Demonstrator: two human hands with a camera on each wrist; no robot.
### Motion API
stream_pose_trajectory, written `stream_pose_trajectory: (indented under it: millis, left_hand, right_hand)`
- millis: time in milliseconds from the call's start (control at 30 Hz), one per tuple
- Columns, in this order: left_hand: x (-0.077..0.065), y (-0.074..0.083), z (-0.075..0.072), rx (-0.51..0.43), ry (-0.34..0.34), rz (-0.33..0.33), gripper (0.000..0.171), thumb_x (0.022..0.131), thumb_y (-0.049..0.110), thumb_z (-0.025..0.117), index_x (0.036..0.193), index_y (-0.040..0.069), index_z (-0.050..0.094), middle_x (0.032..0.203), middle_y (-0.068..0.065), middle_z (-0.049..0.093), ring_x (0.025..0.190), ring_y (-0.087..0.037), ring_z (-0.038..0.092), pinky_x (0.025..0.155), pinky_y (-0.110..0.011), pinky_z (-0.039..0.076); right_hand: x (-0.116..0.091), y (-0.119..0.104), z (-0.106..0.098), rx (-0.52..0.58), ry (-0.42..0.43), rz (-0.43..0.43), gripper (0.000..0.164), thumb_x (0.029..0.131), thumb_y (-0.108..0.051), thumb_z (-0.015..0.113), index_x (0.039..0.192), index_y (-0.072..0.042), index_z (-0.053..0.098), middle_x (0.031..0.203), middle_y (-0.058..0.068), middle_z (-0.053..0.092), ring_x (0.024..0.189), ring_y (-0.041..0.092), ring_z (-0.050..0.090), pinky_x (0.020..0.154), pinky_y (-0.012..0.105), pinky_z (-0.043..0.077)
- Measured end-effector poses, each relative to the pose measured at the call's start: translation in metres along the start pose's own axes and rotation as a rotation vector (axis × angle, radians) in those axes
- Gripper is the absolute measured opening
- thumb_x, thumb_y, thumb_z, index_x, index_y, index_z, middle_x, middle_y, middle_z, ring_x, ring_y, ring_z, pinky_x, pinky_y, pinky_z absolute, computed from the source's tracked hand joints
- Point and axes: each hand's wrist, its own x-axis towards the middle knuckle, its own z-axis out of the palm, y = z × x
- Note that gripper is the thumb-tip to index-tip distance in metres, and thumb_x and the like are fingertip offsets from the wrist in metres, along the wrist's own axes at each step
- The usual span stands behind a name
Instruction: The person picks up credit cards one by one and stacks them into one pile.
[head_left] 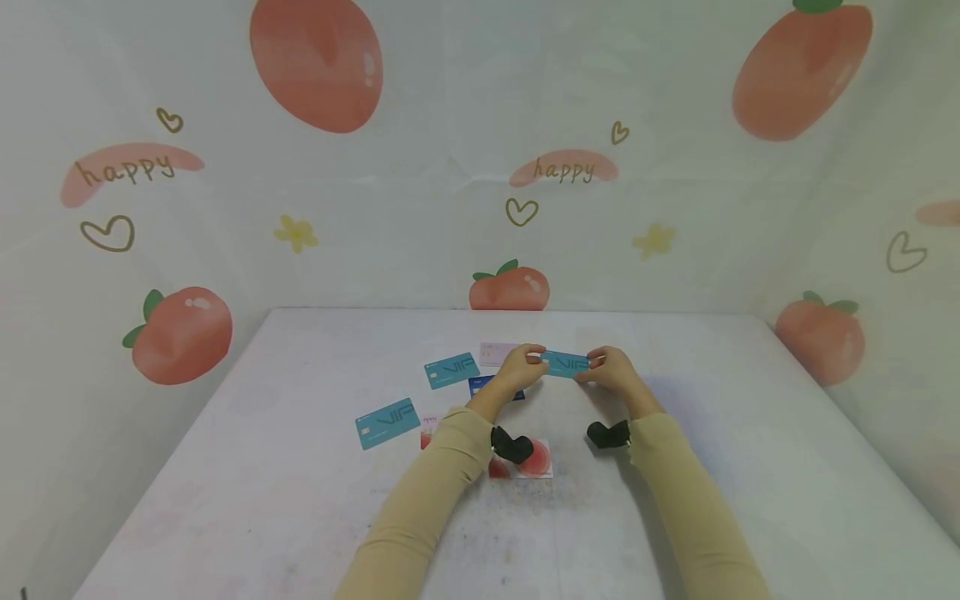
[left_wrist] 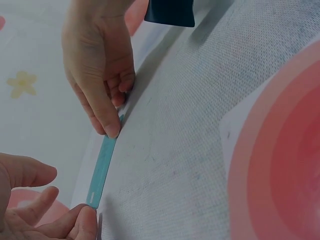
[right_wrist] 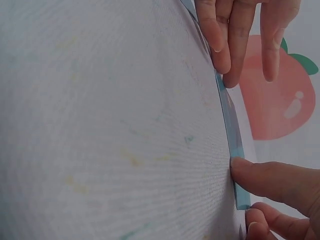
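Note:
A teal VIP card (head_left: 566, 364) is held between both hands toward the back of the table. My left hand (head_left: 522, 367) pinches its left end with the fingertips, other fingers spread apart from it in the left wrist view. At the card's opposite end, my right hand (head_left: 611, 371) grips it, its thumb (right_wrist: 255, 175) on the face and fingers behind. Seen nearly edge-on from the left wrist, the card (left_wrist: 103, 165) stays close over the white surface. Left of the hands lie two matching teal cards (head_left: 452, 371) (head_left: 387, 423). A dark blue card (head_left: 480, 385) is partly hidden by the left forearm.
A pale pink card (head_left: 495, 354) lies just behind the left hand. Under the left forearm are a partly covered pink card (head_left: 429, 425) and a card with red circles (head_left: 535, 458). A white fruit-patterned curtain (head_left: 450, 167) rises behind the table (head_left: 247, 467).

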Motion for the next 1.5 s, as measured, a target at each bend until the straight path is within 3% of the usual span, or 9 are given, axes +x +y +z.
stream_pose_trajectory:
  millis: [433,967,1100,1500]
  left_hand:
    - [-0.003,0.002,0.0,-0.012,0.009,-0.002,0.044,0.091,0.019,0.056,0.133,0.009,0.047,0.133,-0.018,0.051,0.124,-0.032,0.049,0.102,-0.045,0.041]
    - [0.002,0.001,0.002,-0.128,0.023,-0.035,0.051,0.09,0.017,0.059,0.136,0.007,0.042,0.135,-0.021,0.049,0.12,-0.032,0.052,0.099,-0.042,0.045]
    - [0.0,0.003,0.001,-0.097,0.03,0.005,0.055,0.088,0.014,0.061,0.138,0.004,0.041,0.134,-0.021,0.05,0.121,-0.033,0.052,0.099,-0.042,0.045]
    - [-0.005,0.003,-0.003,0.108,0.057,0.204,0.06,0.08,0.003,0.067,0.135,-0.004,0.044,0.125,-0.022,0.055,0.114,-0.032,0.056,0.093,-0.038,0.049]
  right_hand:
    - [-0.007,-0.004,0.0,0.038,0.017,-0.003,0.057,0.076,-0.013,0.073,0.122,0.004,0.044,0.112,0.023,0.054,0.1,0.03,0.051,0.083,0.036,0.044]
    - [-0.011,-0.006,0.0,0.049,0.041,0.005,0.057,0.078,-0.014,0.072,0.124,0.004,0.043,0.118,0.026,0.055,0.102,0.032,0.054,0.084,0.038,0.046]
    - [-0.014,-0.008,-0.002,0.054,0.046,-0.006,0.058,0.078,-0.014,0.072,0.125,0.004,0.043,0.119,0.027,0.054,0.102,0.033,0.054,0.083,0.038,0.046]
    - [-0.024,-0.015,-0.007,0.077,0.052,-0.065,0.059,0.078,-0.012,0.072,0.126,0.004,0.042,0.122,0.029,0.053,0.11,0.039,0.053,0.09,0.044,0.047]
